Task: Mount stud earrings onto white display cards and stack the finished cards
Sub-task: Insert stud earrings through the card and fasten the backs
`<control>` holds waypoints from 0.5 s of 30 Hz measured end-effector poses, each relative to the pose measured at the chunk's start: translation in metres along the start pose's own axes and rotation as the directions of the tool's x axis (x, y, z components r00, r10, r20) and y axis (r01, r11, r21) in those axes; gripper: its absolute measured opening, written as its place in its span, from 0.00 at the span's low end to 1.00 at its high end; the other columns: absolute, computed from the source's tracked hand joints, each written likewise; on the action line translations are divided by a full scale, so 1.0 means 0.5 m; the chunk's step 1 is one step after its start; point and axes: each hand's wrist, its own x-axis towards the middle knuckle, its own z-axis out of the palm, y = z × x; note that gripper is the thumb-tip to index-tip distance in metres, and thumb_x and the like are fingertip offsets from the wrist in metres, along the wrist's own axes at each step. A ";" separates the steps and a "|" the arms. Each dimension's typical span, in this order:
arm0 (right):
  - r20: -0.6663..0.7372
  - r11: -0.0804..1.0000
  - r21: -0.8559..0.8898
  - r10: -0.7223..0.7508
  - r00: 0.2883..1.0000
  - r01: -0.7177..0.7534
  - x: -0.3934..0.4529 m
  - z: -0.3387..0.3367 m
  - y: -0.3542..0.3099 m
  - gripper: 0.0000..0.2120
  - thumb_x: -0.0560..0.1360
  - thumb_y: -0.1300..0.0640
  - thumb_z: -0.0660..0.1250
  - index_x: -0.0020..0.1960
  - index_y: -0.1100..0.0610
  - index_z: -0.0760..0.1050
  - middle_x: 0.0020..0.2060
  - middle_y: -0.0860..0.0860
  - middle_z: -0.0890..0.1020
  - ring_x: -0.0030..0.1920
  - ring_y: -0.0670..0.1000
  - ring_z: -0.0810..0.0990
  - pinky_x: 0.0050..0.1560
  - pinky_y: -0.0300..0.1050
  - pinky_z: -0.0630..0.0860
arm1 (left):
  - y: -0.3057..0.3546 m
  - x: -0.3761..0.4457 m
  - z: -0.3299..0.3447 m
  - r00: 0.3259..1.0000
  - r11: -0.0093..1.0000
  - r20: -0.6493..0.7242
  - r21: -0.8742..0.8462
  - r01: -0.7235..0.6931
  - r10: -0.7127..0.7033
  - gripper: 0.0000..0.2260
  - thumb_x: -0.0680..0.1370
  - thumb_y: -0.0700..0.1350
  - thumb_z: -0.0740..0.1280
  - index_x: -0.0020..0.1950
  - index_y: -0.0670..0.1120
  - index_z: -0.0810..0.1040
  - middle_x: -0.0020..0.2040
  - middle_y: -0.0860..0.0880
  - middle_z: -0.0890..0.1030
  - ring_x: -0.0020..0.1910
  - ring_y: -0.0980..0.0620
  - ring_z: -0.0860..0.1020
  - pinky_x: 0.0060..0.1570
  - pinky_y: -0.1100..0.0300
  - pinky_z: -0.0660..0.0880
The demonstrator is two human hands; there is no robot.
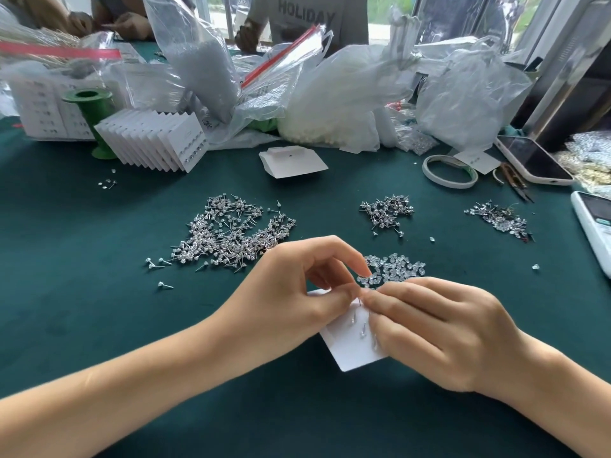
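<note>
Green cloth (99, 325) underlies both hands, left (291, 302) and right (439, 328), pinching white card (347, 352) between them.

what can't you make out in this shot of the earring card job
Head view only:
- What the fingertips of the left hand and right hand pinch: too small, and the fingers cover it.
- Upper part of the held card: under both hands.
- Front faces of the finished cards: overlapped, only the nearest shows studs.
- Calculator: cut by the right edge.
- Bags: contents blurred by plastic.
</note>
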 end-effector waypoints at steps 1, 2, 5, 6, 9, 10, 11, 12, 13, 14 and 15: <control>0.002 1.000 -0.003 -0.001 1.000 0.001 0.001 0.000 -0.001 0.18 0.79 0.64 0.59 0.32 0.60 0.79 0.37 0.56 0.84 0.33 0.56 0.81 0.32 0.46 0.79 | 0.000 -0.001 0.002 1.000 1.000 -0.016 0.005 -0.003 0.003 0.11 0.72 0.34 0.70 0.45 0.51 0.80 0.37 0.50 0.82 0.38 0.51 0.80 0.44 0.56 0.77; 0.001 1.000 -0.006 -0.001 1.000 0.001 0.001 0.000 -0.001 0.18 0.78 0.64 0.59 0.32 0.60 0.79 0.37 0.56 0.84 0.32 0.56 0.81 0.32 0.46 0.79 | 0.000 -0.002 0.004 0.999 1.000 -0.031 0.011 -0.008 0.008 0.11 0.72 0.34 0.71 0.46 0.51 0.80 0.37 0.50 0.82 0.39 0.50 0.80 0.44 0.55 0.77; -0.003 1.000 -0.004 0.002 1.000 -0.002 0.000 -0.001 -0.002 0.19 0.78 0.64 0.59 0.31 0.59 0.79 0.37 0.56 0.85 0.33 0.55 0.82 0.33 0.45 0.79 | 0.001 -0.003 0.008 0.998 1.000 -0.059 0.021 -0.016 0.017 0.12 0.72 0.34 0.71 0.47 0.52 0.80 0.36 0.52 0.81 0.38 0.50 0.79 0.44 0.56 0.77; -0.005 1.000 0.000 0.006 1.000 -0.006 0.001 -0.002 -0.002 0.20 0.79 0.64 0.59 0.31 0.59 0.79 0.37 0.56 0.85 0.34 0.55 0.82 0.34 0.45 0.79 | 0.001 -0.002 0.008 0.998 0.999 -0.059 0.029 -0.016 0.018 0.12 0.72 0.35 0.71 0.47 0.52 0.80 0.36 0.52 0.81 0.38 0.50 0.79 0.44 0.55 0.77; -0.006 1.000 0.004 0.014 1.000 -0.014 0.001 0.000 -0.001 0.20 0.78 0.64 0.59 0.30 0.59 0.78 0.37 0.56 0.85 0.33 0.55 0.82 0.34 0.46 0.79 | -0.002 0.000 0.009 0.998 0.999 -0.063 0.033 -0.009 0.011 0.12 0.72 0.35 0.70 0.47 0.52 0.79 0.36 0.52 0.81 0.39 0.50 0.79 0.44 0.54 0.77; -0.009 1.000 0.002 0.013 1.000 -0.013 0.001 0.001 -0.002 0.19 0.78 0.64 0.60 0.29 0.59 0.77 0.37 0.56 0.85 0.33 0.55 0.82 0.34 0.46 0.79 | -0.002 0.000 0.010 0.997 1.000 -0.073 0.021 -0.007 0.009 0.12 0.72 0.36 0.70 0.47 0.53 0.79 0.36 0.52 0.81 0.39 0.50 0.79 0.44 0.55 0.77; -0.011 1.000 -0.003 0.010 1.000 -0.010 0.000 0.001 -0.002 0.19 0.78 0.64 0.60 0.29 0.58 0.77 0.38 0.56 0.85 0.34 0.55 0.82 0.34 0.46 0.79 | -0.001 -0.001 0.011 0.997 1.000 -0.083 0.009 -0.005 0.005 0.11 0.71 0.37 0.70 0.47 0.53 0.79 0.36 0.53 0.81 0.38 0.51 0.79 0.43 0.57 0.77; -0.012 1.000 -0.008 0.010 1.000 -0.010 0.000 0.000 -0.003 0.19 0.78 0.64 0.60 0.29 0.58 0.76 0.38 0.56 0.85 0.34 0.55 0.82 0.34 0.45 0.79 | 0.000 -0.002 0.012 0.996 1.000 -0.089 0.002 -0.001 0.001 0.10 0.71 0.38 0.70 0.47 0.53 0.79 0.36 0.53 0.81 0.38 0.52 0.79 0.42 0.58 0.77; -0.011 1.000 -0.013 0.009 1.000 -0.009 0.000 0.000 -0.003 0.19 0.78 0.64 0.60 0.29 0.58 0.76 0.38 0.56 0.85 0.34 0.55 0.82 0.34 0.45 0.79 | 0.001 -0.004 0.014 0.996 1.000 -0.092 0.001 0.002 -0.001 0.10 0.71 0.39 0.69 0.47 0.54 0.79 0.36 0.54 0.81 0.38 0.52 0.78 0.41 0.60 0.77; -0.010 1.000 -0.016 0.005 1.000 -0.005 -0.001 -0.001 -0.003 0.19 0.78 0.64 0.60 0.29 0.58 0.76 0.38 0.56 0.85 0.34 0.55 0.82 0.34 0.45 0.79 | 0.001 -0.005 0.016 0.995 1.000 -0.096 0.002 0.002 -0.002 0.10 0.70 0.40 0.69 0.46 0.54 0.79 0.36 0.54 0.81 0.38 0.52 0.78 0.41 0.61 0.76; -0.012 1.000 -0.019 0.004 1.000 -0.004 -0.002 -0.002 -0.004 0.19 0.78 0.64 0.61 0.29 0.58 0.76 0.38 0.56 0.85 0.34 0.55 0.82 0.34 0.45 0.79 | 0.001 -0.006 0.017 0.995 1.000 -0.100 0.000 0.003 -0.003 0.10 0.70 0.40 0.69 0.46 0.54 0.79 0.36 0.54 0.81 0.38 0.53 0.78 0.41 0.61 0.76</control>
